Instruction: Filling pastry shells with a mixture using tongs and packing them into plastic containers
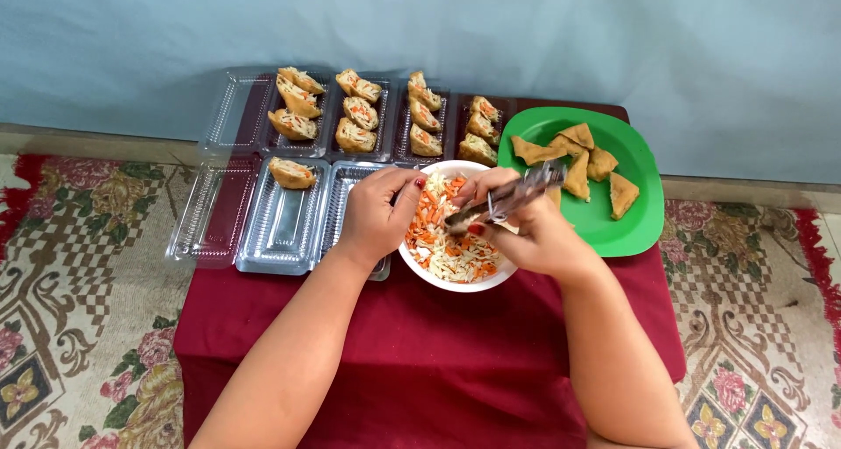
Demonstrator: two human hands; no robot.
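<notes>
My left hand (pixel 378 214) curls on the rim of the white bowl (pixel 419 265) of shredded veg w/ carrot, centre of the red cloth (pixel 420 353). My right hand (pixel 526 226) grips metal tongs (pixel 508 199), tips down in the mix. Best to pinch small amts, hold bowl steady. Filled tofu pockets (pixel 359 112) sit in clear trays (pixel 285 226) behind; plain ones on green plate (pixel 635 221) at right.

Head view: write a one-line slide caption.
Both hands, left hand and right hand with metal tongs, over a white bowl of shredded vegetables.
</notes>
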